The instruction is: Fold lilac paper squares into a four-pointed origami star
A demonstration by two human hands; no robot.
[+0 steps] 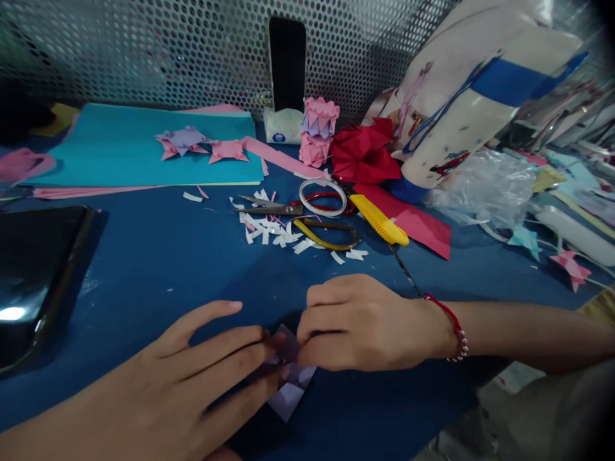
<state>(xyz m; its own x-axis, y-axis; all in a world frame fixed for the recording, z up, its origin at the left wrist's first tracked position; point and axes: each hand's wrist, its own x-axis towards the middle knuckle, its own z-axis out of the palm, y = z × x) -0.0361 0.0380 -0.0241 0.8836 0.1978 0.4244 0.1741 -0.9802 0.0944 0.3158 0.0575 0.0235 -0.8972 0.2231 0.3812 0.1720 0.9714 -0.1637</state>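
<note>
The small folded lilac paper square (287, 401) lies at the lower centre of the frame on the smooth blue counter (192, 269). The left hand (192, 381) extends its fingers over it, apparently to keep it flat. The right hand (358, 323) curls at its right edge (its fingertips are hidden; a pinch cannot be confirmed). Steel-bladed scissors (275, 209) and a ribbed yellow plastic cutter (380, 219) lie above, presumably within reach, near thin white paper strips (264, 234).
</note>
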